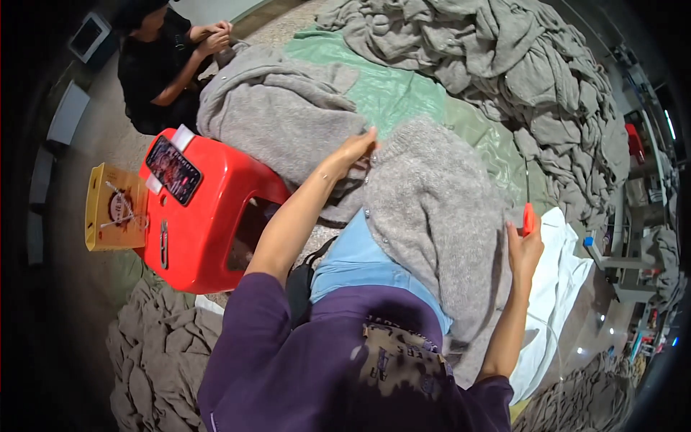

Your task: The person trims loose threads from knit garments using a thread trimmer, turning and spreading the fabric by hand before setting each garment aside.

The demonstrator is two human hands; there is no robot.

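Note:
A grey fuzzy knitted garment (439, 194) lies across my lap, over light blue fabric (353, 248). Small shiny button-like dots run along its left edge. My left hand (358, 150) is at that edge near the top, its fingers bent and pinched on the knit; the fingertips are partly blurred. Off the garment's right side, my right hand (524, 248) is wrapped round an orange-handled tool (530, 218) whose thin dark shaft points up and away from me. The tool's exact kind does not show.
At my left stands a red plastic stool (209, 216) bearing a phone (173, 169) and thread snips (164, 245); a yellow bag (115, 209) hangs beside it. Another person (162, 68) sits far left. Grey knits (497, 65) are heaped on a green sheet (396, 90). White cloth (558, 288) lies right.

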